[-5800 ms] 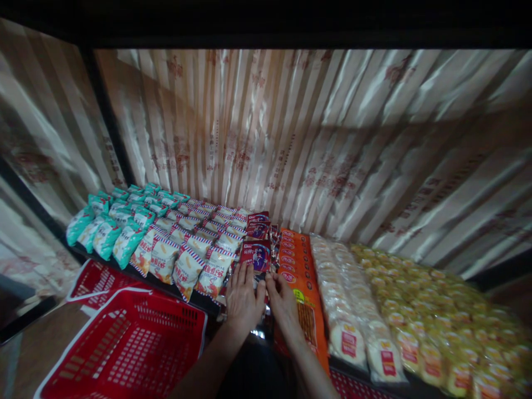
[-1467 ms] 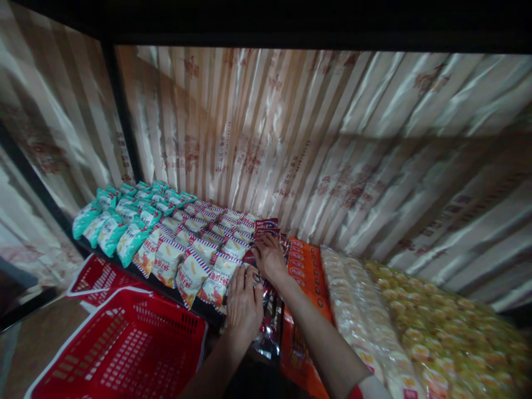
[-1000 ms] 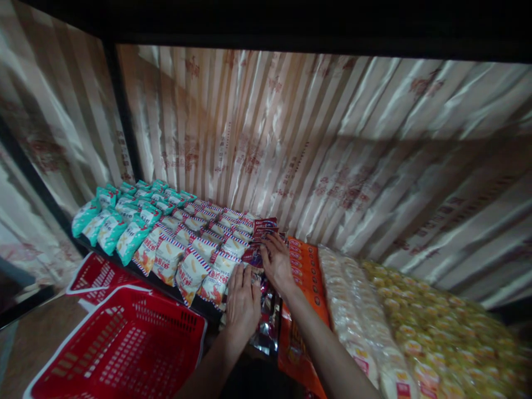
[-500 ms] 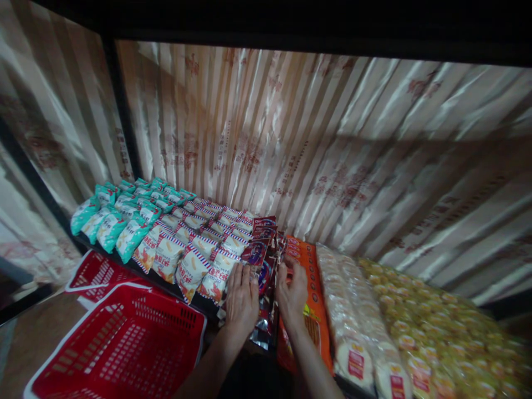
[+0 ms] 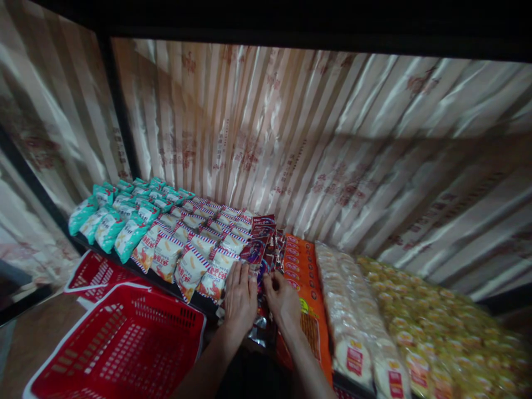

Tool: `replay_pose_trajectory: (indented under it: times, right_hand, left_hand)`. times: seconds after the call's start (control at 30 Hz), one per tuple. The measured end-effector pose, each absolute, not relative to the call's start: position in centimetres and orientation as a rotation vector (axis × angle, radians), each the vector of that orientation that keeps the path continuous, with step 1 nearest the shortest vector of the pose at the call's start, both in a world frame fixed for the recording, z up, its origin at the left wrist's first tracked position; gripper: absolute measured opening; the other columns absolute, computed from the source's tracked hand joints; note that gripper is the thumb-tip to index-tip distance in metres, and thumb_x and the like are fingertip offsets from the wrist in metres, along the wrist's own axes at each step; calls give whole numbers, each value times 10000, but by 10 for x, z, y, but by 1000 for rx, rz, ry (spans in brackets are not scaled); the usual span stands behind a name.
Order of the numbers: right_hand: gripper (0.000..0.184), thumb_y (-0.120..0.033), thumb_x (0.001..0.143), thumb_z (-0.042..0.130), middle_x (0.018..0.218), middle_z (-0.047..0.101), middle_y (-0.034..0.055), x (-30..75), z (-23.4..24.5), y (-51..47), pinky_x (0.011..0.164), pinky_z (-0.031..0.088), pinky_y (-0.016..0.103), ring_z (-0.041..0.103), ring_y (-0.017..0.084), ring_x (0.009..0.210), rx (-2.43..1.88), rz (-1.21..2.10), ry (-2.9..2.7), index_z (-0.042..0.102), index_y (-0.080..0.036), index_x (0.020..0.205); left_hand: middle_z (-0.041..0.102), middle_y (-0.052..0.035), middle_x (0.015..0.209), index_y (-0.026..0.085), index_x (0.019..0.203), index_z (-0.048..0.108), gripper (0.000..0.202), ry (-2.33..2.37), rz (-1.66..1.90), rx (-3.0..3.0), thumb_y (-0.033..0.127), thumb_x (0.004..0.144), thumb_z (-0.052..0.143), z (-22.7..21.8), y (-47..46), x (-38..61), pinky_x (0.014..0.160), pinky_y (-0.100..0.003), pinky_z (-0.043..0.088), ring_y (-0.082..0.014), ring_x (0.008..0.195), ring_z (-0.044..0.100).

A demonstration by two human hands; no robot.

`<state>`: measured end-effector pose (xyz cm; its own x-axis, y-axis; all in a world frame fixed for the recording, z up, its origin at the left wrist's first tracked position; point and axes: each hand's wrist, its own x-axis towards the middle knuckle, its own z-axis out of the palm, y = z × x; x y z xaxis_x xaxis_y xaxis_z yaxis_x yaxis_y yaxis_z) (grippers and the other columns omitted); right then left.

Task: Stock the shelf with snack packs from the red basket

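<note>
A row of dark red snack packets (image 5: 258, 235) runs front to back on the shelf, between white striped packets (image 5: 195, 249) and orange packs (image 5: 300, 266). My left hand (image 5: 240, 299) lies flat, fingers stretched out, on the front red packets near the shelf edge. My right hand (image 5: 282, 302) sits just to its right, fingers curled and pinching at the shiny front packets (image 5: 261, 327). What the fingertips grip is hard to make out.
Teal packets (image 5: 112, 221) fill the shelf's left end. Round biscuits in clear packs (image 5: 349, 310) and yellow packets (image 5: 436, 327) fill the right. Two red baskets (image 5: 120, 349) stand on the floor below left. A striped cloth backs the shelf; a dark shelf hangs overhead.
My right hand drew back from the rear of the red row to the front edge, beside my left hand. My left hand stayed near the front of the row.
</note>
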<state>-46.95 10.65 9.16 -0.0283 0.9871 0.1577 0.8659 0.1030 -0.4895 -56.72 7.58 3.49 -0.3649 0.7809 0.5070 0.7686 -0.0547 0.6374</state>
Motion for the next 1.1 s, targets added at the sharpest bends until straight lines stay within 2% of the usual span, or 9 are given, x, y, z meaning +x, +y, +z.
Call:
replay_pose_trajectory:
  times: [0.6,1.1]
  right_hand:
    - [366,-463,845,386,729,693,18,-479,109,129,556,345,245,637,187,716,-1966,391,-1869,658,-248,731]
    - [348,-439,824,400,726,699,28,-480,105,130,572,374,263,641,202,716,-1987,457,-1779,697,-266,771]
  left_hand:
    - [451,-149,1374,100,1287,478,437,2168,1294,1761,301,931,326,44,70,-570,1080,-448,340,-243,1319,346]
    - [436,-162,1382,99,1299,461,455,2157,1309,1825,319,921,336,44,67,-572,1065,-457,357,-253,1324,336]
